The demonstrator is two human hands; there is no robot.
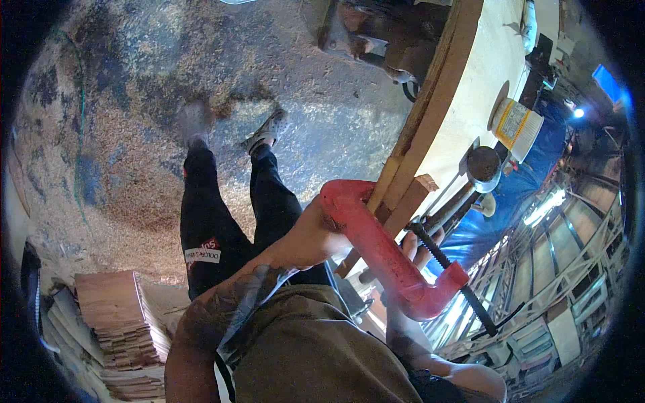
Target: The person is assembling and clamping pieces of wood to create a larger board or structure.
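Observation:
My left hand (314,234) is closed round the frame of a large red C-clamp (376,235). The clamp's upper end lies against the wooden edge of a table (447,127). A black threaded screw (437,250) passes through its lower end and points down to the right. Behind the clamp, my right hand (421,250) is partly hidden. Its visible fingers curl round what looks like the handle of a hammer (483,164), whose round metal head is over the pale tabletop.
A white tub with a yellow band (517,127) stands on the table beyond the hammer. Blue sheeting (551,138) hangs past it. Dark machinery (383,40) is by the table's far end. Stacked boards (114,309) lie at lower left on a shavings-strewn floor (134,201).

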